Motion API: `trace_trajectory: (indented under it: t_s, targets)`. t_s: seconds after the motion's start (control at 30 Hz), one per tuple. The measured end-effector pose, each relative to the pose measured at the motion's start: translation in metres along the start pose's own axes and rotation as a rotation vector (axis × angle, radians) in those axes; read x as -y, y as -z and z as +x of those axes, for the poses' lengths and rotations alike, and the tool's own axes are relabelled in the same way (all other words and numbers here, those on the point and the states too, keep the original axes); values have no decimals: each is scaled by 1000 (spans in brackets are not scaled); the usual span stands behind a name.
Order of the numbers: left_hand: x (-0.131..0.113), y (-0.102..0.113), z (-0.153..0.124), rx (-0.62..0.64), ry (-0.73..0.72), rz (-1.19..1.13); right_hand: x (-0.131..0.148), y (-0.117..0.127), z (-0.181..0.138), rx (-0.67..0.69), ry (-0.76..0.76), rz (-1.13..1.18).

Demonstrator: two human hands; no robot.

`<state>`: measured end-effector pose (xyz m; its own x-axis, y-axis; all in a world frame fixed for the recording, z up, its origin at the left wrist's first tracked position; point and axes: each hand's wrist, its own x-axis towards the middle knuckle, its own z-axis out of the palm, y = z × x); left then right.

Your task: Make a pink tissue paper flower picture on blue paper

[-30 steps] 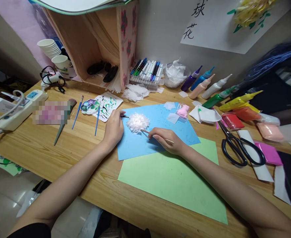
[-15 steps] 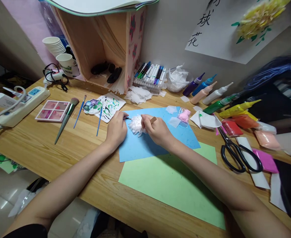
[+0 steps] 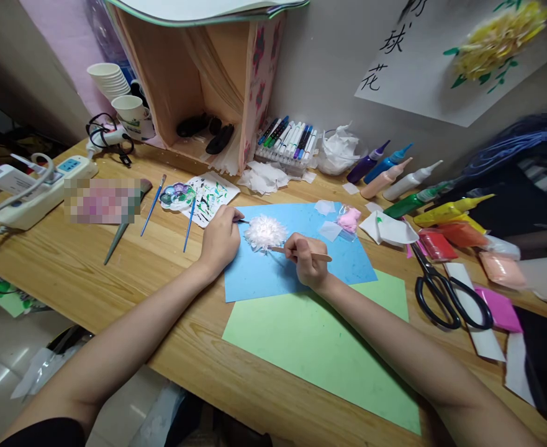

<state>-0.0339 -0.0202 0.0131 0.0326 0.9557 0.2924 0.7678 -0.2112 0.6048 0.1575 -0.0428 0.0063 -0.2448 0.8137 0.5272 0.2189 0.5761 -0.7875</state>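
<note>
A fluffy white paper flower rests on the blue sheet. My right hand is closed round a wooden craft stick, whose left end reaches the flower's lower right edge. To the flower's left, my left hand is closed, and a thin dark tip sticks out of its fingers toward the petals; the rest of that item is hidden. Pink clay and small white paper squares lie on the blue sheet right of the flower.
A green sheet lies partly under the blue one. Black scissors, paint bottles and clay packets crowd the right. Brushes, a paint-marked sheet and a power strip are left. Markers stand behind.
My right hand has moved right and down from the flower's top, uncovering more petals. The craft stick now lies nearly level at the flower's edge. My left hand stays beside the flower.
</note>
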Motion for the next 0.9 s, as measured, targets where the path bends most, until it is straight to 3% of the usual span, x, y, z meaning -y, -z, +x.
trace_trajectory:
  t_s: [0.43, 0.53, 0.73, 0.9]
  targets:
    - [1, -1, 0, -2, 7, 24, -1, 1, 4, 170, 2, -131]
    - [0, -1, 0, -3, 5, 31, 2, -2, 8, 124, -87, -139]
    - [-1, -1, 0, -6, -10, 47, 3, -10, 24, -71, -420, 42]
    - [-1, 0, 0, -1, -5, 51, 2, -7, 20, -80, -448, 133]
